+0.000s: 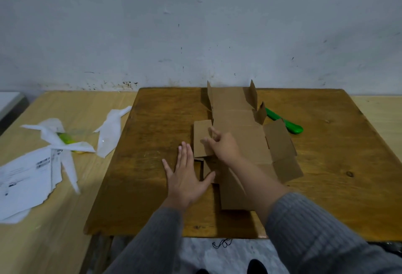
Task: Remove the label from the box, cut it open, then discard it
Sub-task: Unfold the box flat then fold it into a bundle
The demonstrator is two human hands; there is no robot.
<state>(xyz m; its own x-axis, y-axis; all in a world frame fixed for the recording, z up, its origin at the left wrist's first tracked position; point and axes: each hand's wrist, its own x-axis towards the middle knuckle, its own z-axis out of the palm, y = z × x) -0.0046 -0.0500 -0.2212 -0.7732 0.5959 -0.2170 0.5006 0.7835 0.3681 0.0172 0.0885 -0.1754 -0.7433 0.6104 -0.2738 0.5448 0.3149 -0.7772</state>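
The box [243, 143] lies cut open and nearly flat on the dark table [152, 186], its long axis running from the near edge toward the wall, a few flaps at the far end standing up. The right hand [224, 146] reaches across the middle and pinches the left side flap, fingers closed on the cardboard. The left hand [185, 178] is spread open, palm down, just beside the same flap and touching the box's left edge — it grips nothing. Both hands sit on the box's left side, so gathering it for discarding likely starts there. The torn label [28, 175] lies well apart on the lighter table to the left; a green cutter [287, 123] rests beyond the box's right flaps
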